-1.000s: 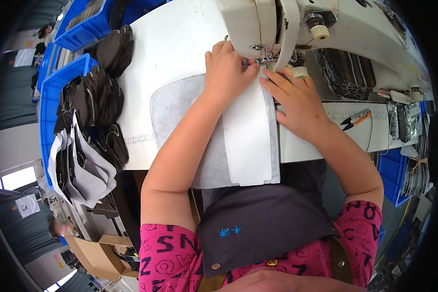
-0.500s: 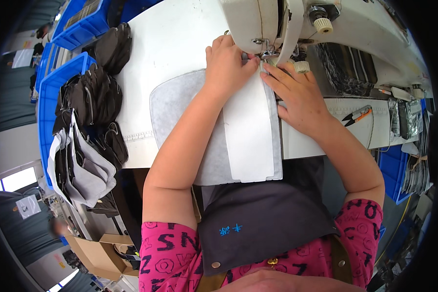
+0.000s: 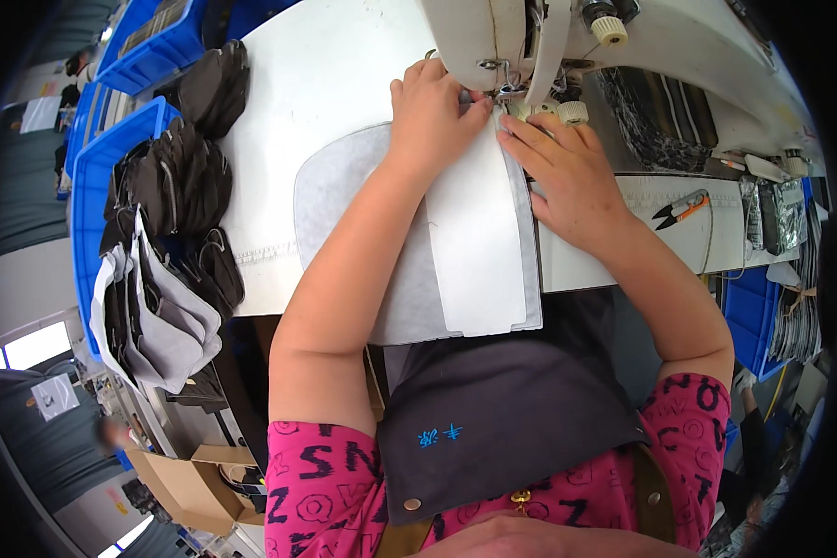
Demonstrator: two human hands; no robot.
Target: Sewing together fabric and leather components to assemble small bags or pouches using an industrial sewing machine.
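Note:
A white sewing machine (image 3: 474, 37) stands at the top, its presser foot (image 3: 507, 91) over a grey fabric piece (image 3: 335, 205) topped by a long white strip (image 3: 474, 260). My left hand (image 3: 432, 121) is curled just left of the foot, thumb and fingertips closed around something small and hard to make out at the fabric's upper edge. My right hand (image 3: 567, 177) lies with fingers stretched out, its tips on the seam edge right of the strip, below the foot.
Blue bins (image 3: 93, 172) and piles of black pieces (image 3: 172, 177), some grey-lined (image 3: 163, 316), flank the left. At right are thread snips (image 3: 681, 209), dark striped material (image 3: 660, 121) and another blue bin (image 3: 749, 316). An open carton (image 3: 181, 484) and a blurred person (image 3: 112, 432) are lower left.
The grey piece and white strip have moved upward, away from my body, under the machine. Both hands have shifted slightly the same way.

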